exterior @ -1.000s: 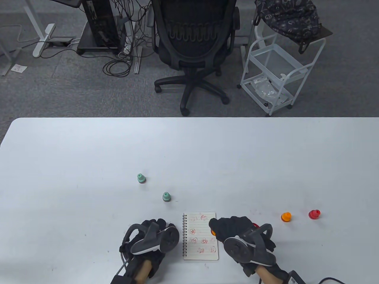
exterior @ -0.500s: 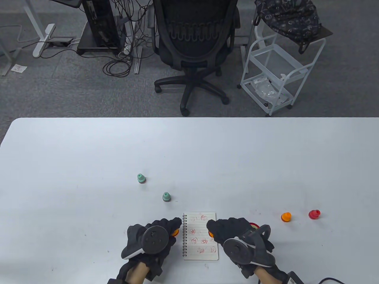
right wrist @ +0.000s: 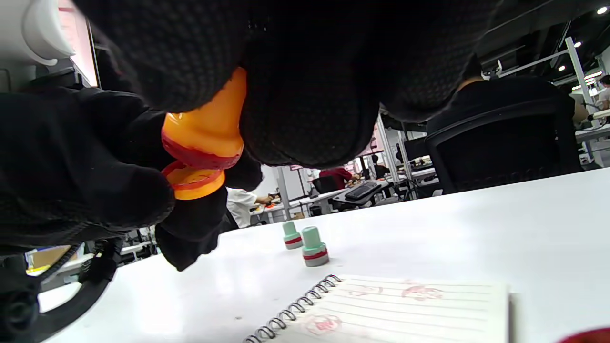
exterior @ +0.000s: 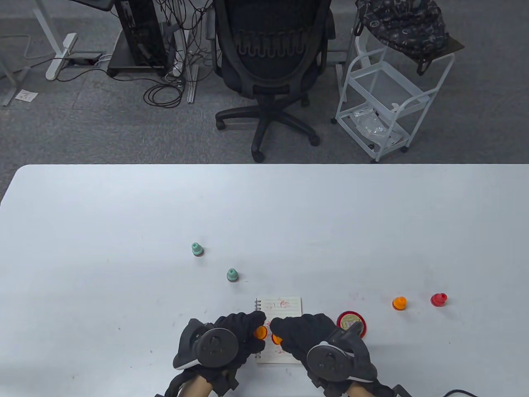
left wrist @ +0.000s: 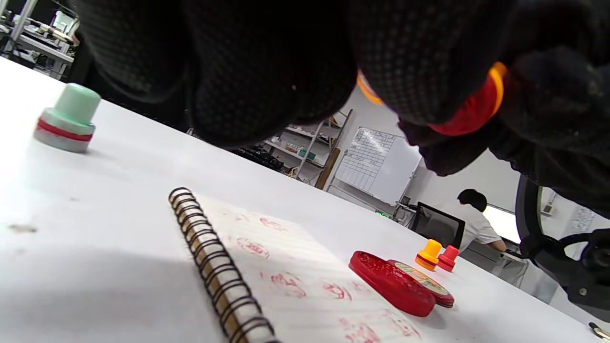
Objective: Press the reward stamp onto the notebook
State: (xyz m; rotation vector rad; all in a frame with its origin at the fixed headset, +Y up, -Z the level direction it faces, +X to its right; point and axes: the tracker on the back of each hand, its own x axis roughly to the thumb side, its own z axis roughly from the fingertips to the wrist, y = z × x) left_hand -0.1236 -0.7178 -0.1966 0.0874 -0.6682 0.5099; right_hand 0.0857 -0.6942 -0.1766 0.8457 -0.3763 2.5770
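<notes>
While both hands meet above the notebook (exterior: 279, 326), the job looks to be in its capping or uncapping stage rather than at the moment of printing. The right hand (exterior: 303, 333) has its fingers curled round the orange stamp (right wrist: 209, 128), and the left hand (exterior: 235, 337) pinches the orange cap (right wrist: 193, 183) just under the stamp's red base; in the right wrist view the two pieces sit almost touching, held in the air over the lined page. Whether the cap is going on or coming off cannot be told from these views. The page already carries several red prints in rows, so a good share of stamping seems done, with some bare paper left near the top. An open red ink pad (exterior: 351, 320) lies on the desk (exterior: 124, 231) just right of the notebook. Two green stamps (exterior: 232, 275) stand beyond the notebook's upper left corner, and another orange one (exterior: 399, 303) and a red stamp (exterior: 438, 299) stand well off to the right, capped and untouched.
</notes>
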